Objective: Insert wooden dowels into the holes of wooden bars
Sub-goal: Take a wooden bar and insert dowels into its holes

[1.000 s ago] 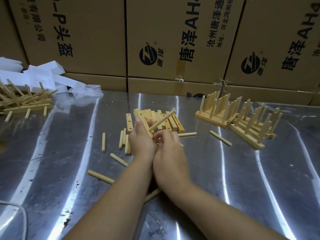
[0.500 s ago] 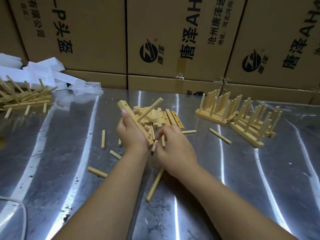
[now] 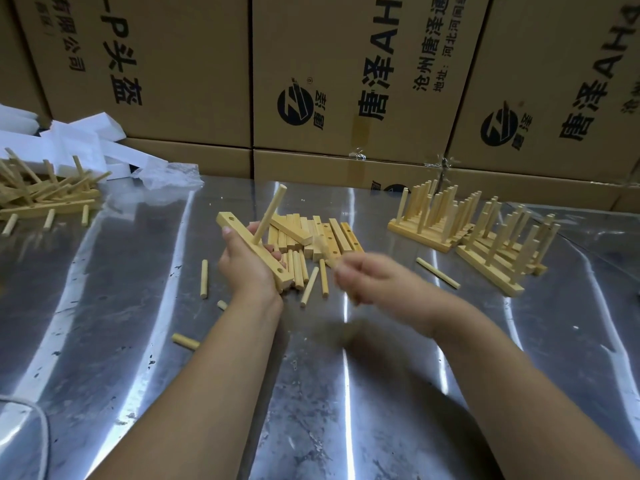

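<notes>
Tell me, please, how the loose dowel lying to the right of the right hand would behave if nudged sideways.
The loose dowel is round and lies on the smooth metal table, so it would probably roll rather than slide. It looks straight and solid, so likely stiff. Slim wood, it is probably light.

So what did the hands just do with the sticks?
The left hand lifted the bar off the pile, its dowel now standing in a middle hole. The right hand pulled back rightward, blurred; what it holds is unclear. The finished racks stayed put.
</notes>
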